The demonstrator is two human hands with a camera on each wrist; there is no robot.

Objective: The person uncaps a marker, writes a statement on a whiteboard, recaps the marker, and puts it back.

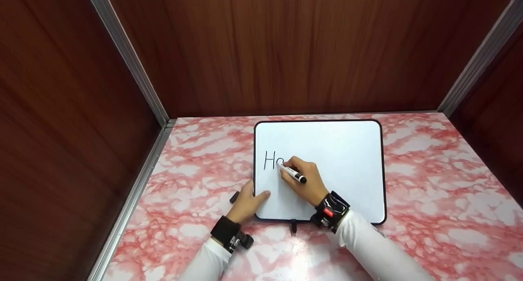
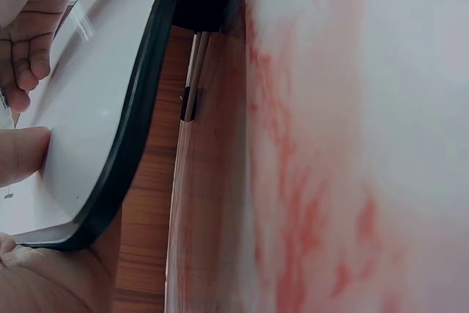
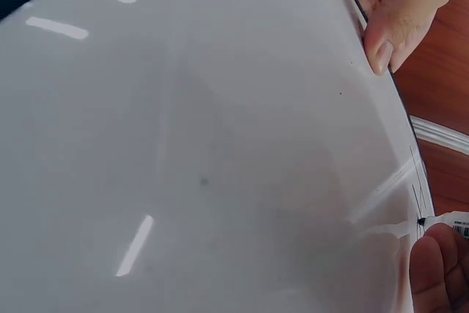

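The board (image 1: 347,170), white with a black rim, is set on the red-and-white table (image 1: 204,170), and by it all else can be placed. At its left edge, toward the near corner, it is grasped by the left hand (image 1: 247,203), the thumb (image 2: 26,153) being laid on the white face while the rim is passed between thumb and palm. Over the left half of the board the pen (image 1: 292,173) is grasped by the right hand (image 1: 310,181), pinched in bent fingers close to the writing end, its black rear end being pointed toward the near right corner of the board. The tip is held at the board's face, at the second of two marks: a tall H (image 1: 269,161) is drawn near the left edge of the board, and just right of it a small round letter is seen, partly covered by pen and fingers, so that its full shape cannot be told. A black tab (image 1: 293,226) is seen at the near edge of the board, and a small black piece (image 1: 234,197) just off its left edge, beside the left hand. Black bands (image 1: 226,231) and white sleeves (image 1: 206,262) are worn on both arms, reached in from the board's near side. Beyond the board, a wood-grained wall (image 1: 286,52) is seen
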